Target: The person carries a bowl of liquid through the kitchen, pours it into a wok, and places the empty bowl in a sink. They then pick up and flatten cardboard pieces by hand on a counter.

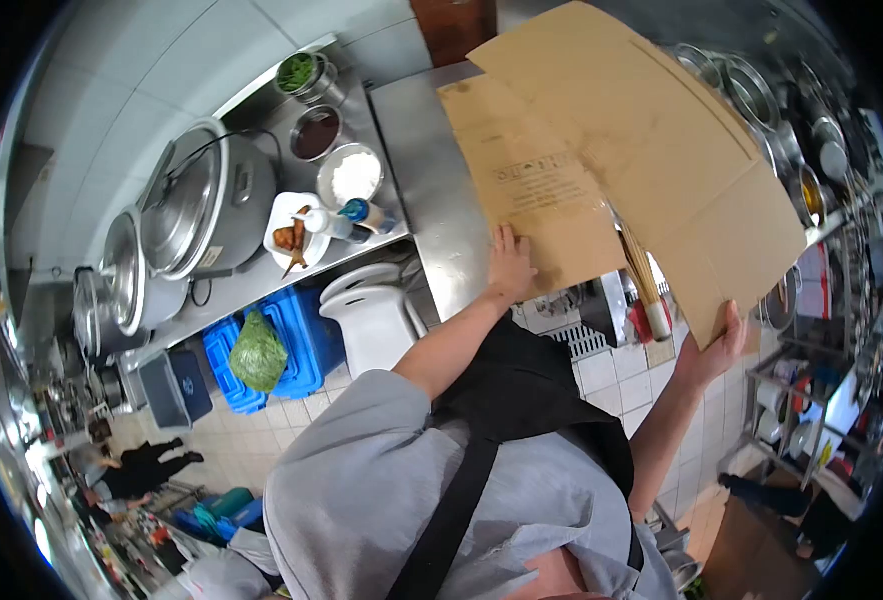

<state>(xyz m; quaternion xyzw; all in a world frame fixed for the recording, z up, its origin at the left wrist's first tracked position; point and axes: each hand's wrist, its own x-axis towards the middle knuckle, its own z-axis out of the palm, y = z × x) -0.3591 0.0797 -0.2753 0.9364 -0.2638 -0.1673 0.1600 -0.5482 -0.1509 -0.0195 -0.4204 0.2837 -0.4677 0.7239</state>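
Two brown cardboard pieces lie over the steel counter, overlapping in this view. My left hand (pixel 511 265) is spread on the lower edge of the printed cardboard sheet (pixel 541 200), fingers resting on its surface. My right hand (pixel 713 348) grips the near corner of the larger cardboard flap (pixel 681 150), its thumb along the edge and the other fingers partly hidden. Between the two pieces, a bundled bamboo brush (pixel 643 280) points toward me, its upper part near the gap.
At left on the steel counter (pixel 441 220) stand large cookers (pixel 206 200), a bowl of white food (pixel 350 176), squeeze bottles (pixel 326 225) and a tray of browned food (pixel 291 235). Blue bins (pixel 306 340) and a white stool (pixel 376 325) sit below. Metal pans (pixel 751 90) line the right. Other people work farther off.
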